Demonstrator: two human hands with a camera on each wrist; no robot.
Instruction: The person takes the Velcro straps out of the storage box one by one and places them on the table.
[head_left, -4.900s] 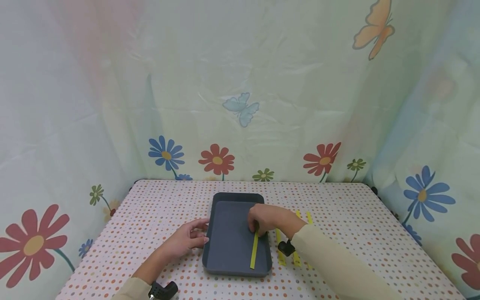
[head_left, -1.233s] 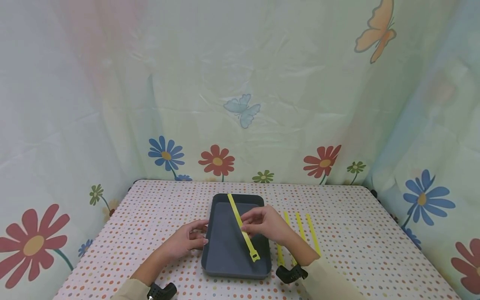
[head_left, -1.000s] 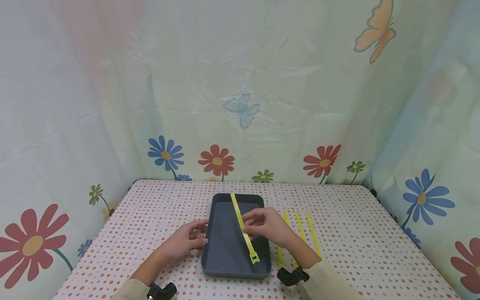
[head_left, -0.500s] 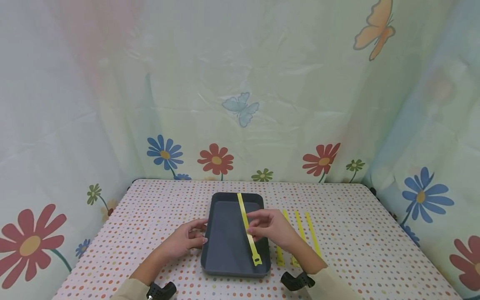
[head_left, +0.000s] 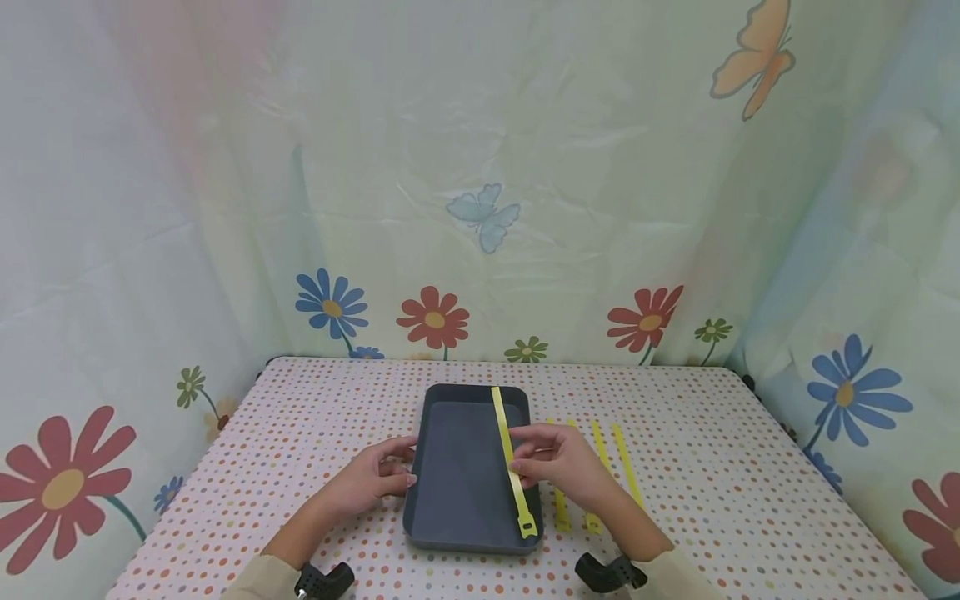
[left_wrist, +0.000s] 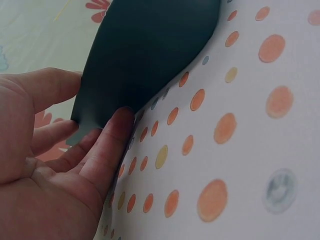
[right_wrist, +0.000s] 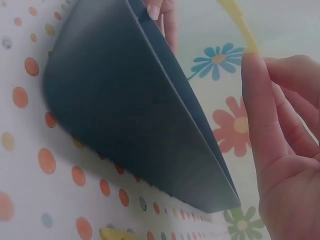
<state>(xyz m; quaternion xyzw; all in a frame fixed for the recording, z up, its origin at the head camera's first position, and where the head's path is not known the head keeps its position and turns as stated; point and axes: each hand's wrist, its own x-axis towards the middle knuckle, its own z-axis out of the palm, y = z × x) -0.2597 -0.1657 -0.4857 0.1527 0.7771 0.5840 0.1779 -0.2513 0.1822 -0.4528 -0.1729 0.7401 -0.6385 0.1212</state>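
Note:
A dark grey rectangular tray [head_left: 461, 475] stands on the dotted table. My left hand [head_left: 367, 481] touches the tray's left edge with its fingertips; in the left wrist view the thumb [left_wrist: 117, 125] lies against the tray's outer wall. Over the right side of the tray, my right hand [head_left: 558, 458] pinches a yellow hook-and-loop cable tie [head_left: 504, 433] between thumb and fingers near its middle. The tie's slotted end points toward me, its plain end toward the far rim. Whether it touches the tray is unclear. In the right wrist view only part of the tie [right_wrist: 240, 20] shows.
Several more yellow cable ties [head_left: 625, 462] lie side by side on the table right of the tray, partly covered by my right hand and forearm. A flower-printed curtain [head_left: 480, 125] surrounds the dotted tabletop [head_left: 337, 400].
Earlier the right hand was lower in the tray with the tie; it then held the tie slanted over the middle and has shifted it right, straighter. The left hand stays put.

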